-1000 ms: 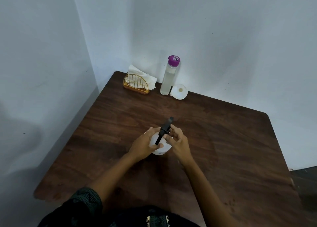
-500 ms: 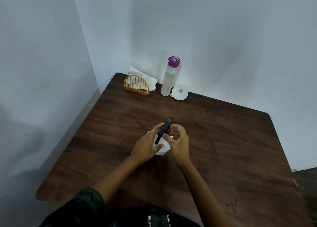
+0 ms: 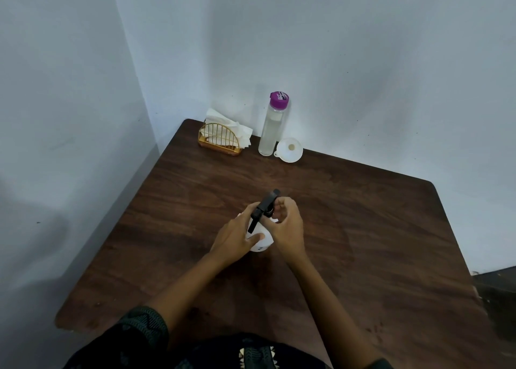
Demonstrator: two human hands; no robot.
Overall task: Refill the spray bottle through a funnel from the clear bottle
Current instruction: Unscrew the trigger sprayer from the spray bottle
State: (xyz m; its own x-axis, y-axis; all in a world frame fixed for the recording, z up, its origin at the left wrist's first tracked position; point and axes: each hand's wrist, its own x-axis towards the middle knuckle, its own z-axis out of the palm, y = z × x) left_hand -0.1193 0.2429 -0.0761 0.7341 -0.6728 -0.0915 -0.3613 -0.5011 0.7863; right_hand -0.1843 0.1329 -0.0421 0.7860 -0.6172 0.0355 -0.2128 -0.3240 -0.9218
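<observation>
Table (image 3: pixel 363 229) unchanged; right hand (image 3: pixel 287 226) (curled tighter) grips the spray bottle (image 3: pixel 265 243).

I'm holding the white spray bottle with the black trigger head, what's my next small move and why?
Probably twist the black trigger head off: the left hand steadies the white spray bottle, the right hand pinches the head's collar, and the white funnel lies untouched beside the purple-capped clear bottle.

Spray bottle (image 3: pixel 261 239) mid-table (image 3: pixel 363 243); behind (by wall): napkin holder (image 3: pixel 220 139), clear bottle (image 3: pixel 272 128), funnel (image 3: pixel 290 150).
</observation>
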